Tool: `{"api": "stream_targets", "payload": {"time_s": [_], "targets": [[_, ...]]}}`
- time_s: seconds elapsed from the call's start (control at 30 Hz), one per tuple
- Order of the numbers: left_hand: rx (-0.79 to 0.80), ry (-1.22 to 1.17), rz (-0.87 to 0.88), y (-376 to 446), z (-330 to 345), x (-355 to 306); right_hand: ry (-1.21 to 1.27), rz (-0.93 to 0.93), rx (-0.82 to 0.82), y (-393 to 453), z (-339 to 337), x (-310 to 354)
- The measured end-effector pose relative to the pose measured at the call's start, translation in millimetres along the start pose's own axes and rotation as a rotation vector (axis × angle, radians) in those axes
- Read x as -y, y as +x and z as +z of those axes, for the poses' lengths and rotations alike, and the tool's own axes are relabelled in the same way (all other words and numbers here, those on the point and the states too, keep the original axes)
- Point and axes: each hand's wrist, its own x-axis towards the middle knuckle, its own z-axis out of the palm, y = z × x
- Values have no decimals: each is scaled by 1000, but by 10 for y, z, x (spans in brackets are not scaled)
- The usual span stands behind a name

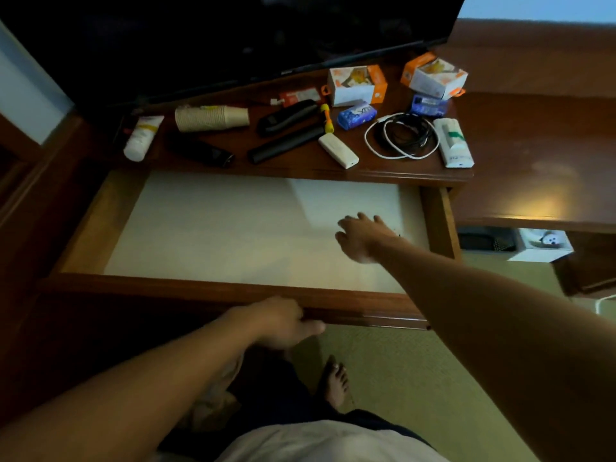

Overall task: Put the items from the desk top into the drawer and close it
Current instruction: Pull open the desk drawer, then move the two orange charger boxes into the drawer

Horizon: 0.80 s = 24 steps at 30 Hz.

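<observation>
The wooden drawer (100, 228) is pulled far out, and nothing lies on its white lining. My left hand (283, 323) grips the underside of the drawer's front edge. Over the right part of the drawer my right hand (361, 236) hovers with fingers spread, holding nothing. On the desk top (300, 161) behind lie a white tube (141, 138), a stack of paper cups (211, 118), black remotes (286, 143), a white stick (338, 150), coiled cables (401, 136), blue tissue packs (356, 115), two orange-white boxes (358, 85) and a white box (453, 143).
A dark TV screen (233, 38) leans over the back of the desk. A lower wooden surface (533, 168) extends to the right, with a shelf (513, 243) beneath it. Green carpet (416, 378) and my bare foot (335, 383) lie below the drawer.
</observation>
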Motion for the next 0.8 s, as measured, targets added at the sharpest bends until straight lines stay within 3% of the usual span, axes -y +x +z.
{"api": "stream_targets", "payload": {"time_s": [0.13, 0.3, 0.8], "targets": [[-183, 0, 174, 98, -899, -380, 91, 21, -52, -42, -173, -34], [-527, 120, 155, 546, -1730, -555, 161, 97, -207, 69, -632, -281], [-716, 197, 262, 1006, -2961, -710, 283, 310, -421, 422, -1411, -969]]}}
